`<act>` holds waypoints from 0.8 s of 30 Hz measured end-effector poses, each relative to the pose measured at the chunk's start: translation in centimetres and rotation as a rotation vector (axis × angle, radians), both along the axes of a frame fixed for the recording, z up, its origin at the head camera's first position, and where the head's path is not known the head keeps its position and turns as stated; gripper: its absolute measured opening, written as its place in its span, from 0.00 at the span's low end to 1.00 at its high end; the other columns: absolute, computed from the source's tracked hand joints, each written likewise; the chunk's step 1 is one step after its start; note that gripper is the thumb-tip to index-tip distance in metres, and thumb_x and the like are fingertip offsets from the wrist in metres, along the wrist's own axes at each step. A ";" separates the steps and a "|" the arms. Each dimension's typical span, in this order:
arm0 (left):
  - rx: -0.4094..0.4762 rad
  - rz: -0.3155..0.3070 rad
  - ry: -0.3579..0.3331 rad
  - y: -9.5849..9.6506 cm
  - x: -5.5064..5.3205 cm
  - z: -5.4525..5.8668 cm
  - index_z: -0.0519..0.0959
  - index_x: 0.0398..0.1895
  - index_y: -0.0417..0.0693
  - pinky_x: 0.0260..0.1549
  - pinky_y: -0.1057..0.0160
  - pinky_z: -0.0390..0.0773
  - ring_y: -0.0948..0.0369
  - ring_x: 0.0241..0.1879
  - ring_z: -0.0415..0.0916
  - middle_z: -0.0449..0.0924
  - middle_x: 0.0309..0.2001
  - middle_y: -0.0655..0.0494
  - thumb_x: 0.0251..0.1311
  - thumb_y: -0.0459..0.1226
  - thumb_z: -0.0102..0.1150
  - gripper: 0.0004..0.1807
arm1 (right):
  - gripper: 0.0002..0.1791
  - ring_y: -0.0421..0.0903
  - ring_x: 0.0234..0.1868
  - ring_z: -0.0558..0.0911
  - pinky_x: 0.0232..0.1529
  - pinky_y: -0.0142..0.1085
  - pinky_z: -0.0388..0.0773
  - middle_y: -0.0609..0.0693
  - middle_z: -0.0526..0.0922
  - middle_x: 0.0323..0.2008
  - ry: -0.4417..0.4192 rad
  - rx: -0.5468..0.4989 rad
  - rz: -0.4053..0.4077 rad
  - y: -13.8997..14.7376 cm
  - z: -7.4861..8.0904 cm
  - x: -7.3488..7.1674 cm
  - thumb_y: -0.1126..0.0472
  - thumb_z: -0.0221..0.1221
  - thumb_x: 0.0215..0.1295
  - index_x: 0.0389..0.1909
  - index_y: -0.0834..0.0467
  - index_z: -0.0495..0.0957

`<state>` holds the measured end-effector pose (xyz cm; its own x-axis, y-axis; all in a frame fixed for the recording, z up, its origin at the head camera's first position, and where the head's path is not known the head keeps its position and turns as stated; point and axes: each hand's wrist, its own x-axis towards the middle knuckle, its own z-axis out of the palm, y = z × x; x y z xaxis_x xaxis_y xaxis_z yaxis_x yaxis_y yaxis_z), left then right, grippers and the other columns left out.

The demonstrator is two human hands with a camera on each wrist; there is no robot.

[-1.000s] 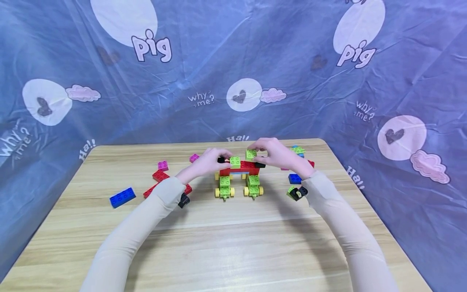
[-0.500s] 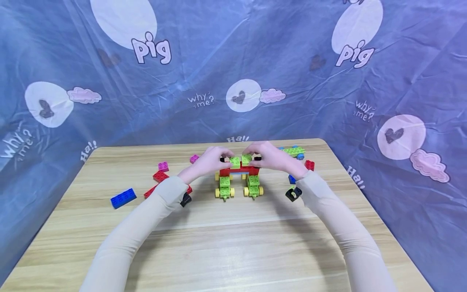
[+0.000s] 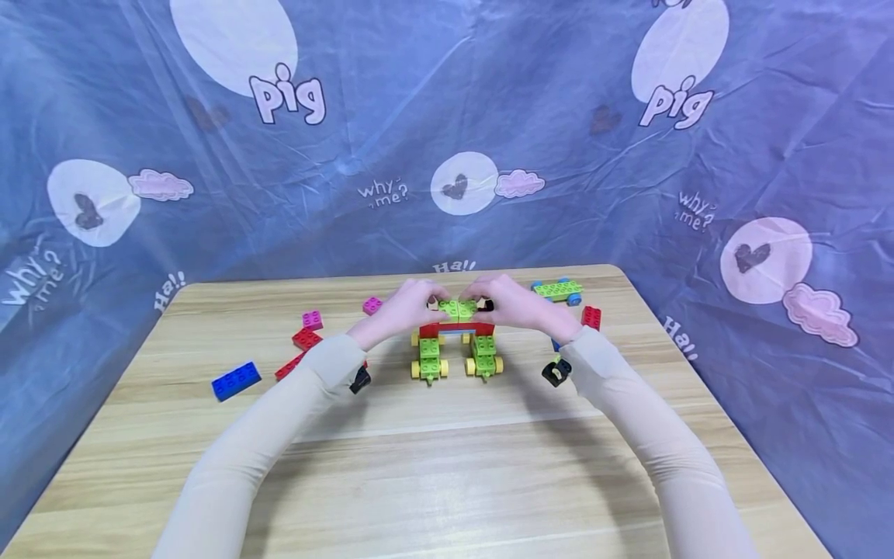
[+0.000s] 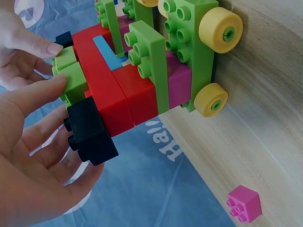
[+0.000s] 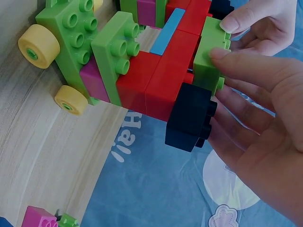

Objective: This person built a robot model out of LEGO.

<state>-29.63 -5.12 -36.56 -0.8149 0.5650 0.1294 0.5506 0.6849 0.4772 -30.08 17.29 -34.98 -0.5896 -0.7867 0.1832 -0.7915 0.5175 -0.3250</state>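
Note:
A toy-brick build stands mid-table on two lime-green wheeled bases [image 3: 484, 357] with yellow wheels [image 4: 220, 30]. Red bricks [image 4: 102, 85] bridge them across the top, with a light blue strip [image 5: 167, 30] below. Two lime-green bricks sit side by side on the red ones. My left hand [image 3: 403, 310] pinches the left green brick [image 4: 74, 82], thumb on its near face. The right hand [image 3: 515, 305] holds the right green brick [image 5: 208, 52] the same way. Black bricks [image 4: 91, 130] stick out at both ends, mostly behind my hands in the head view.
Left of the build lie a blue brick [image 3: 236, 380], red bricks [image 3: 306, 338] and pink bricks [image 3: 311, 319]. At the back right stands a green wheeled base [image 3: 559, 290] with blue wheels, near a red brick [image 3: 590, 317]. A patterned blue cloth [image 3: 335, 116] hangs behind the table.
My right hand has brought its green brick down and left, from above the red bricks to beside the other green brick. My left hand has stayed nearly in place.

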 end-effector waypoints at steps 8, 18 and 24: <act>0.001 -0.002 -0.002 0.0 -0.1 -0.1 0.83 0.52 0.40 0.51 0.59 0.84 0.50 0.49 0.84 0.86 0.50 0.45 0.58 0.39 0.69 0.20 | 0.16 0.54 0.48 0.86 0.53 0.45 0.85 0.61 0.87 0.48 0.010 0.003 0.016 -0.2 -0.1 -0.2 0.66 0.66 0.61 0.49 0.67 0.82; 0.013 -0.004 -0.020 0.1 0.0 0.2 0.83 0.52 0.40 0.50 0.60 0.85 0.53 0.46 0.85 0.86 0.50 0.46 0.58 0.38 0.69 0.19 | 0.15 0.54 0.48 0.87 0.52 0.44 0.85 0.61 0.87 0.47 0.019 0.014 0.023 -0.3 0.2 -0.4 0.67 0.66 0.61 0.49 0.67 0.83; 0.014 0.002 -0.019 0.1 0.0 0.1 0.83 0.52 0.41 0.49 0.61 0.85 0.55 0.45 0.85 0.87 0.50 0.47 0.58 0.38 0.69 0.19 | 0.16 0.54 0.46 0.87 0.51 0.45 0.85 0.61 0.87 0.47 0.005 0.019 0.001 -0.6 0.3 -0.3 0.67 0.66 0.61 0.49 0.67 0.83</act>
<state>-29.60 -5.07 -36.47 -0.8185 0.5615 0.1213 0.5397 0.6794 0.4971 -30.39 16.73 -34.64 -0.5877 -0.7908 0.1713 -0.7939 0.5226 -0.3108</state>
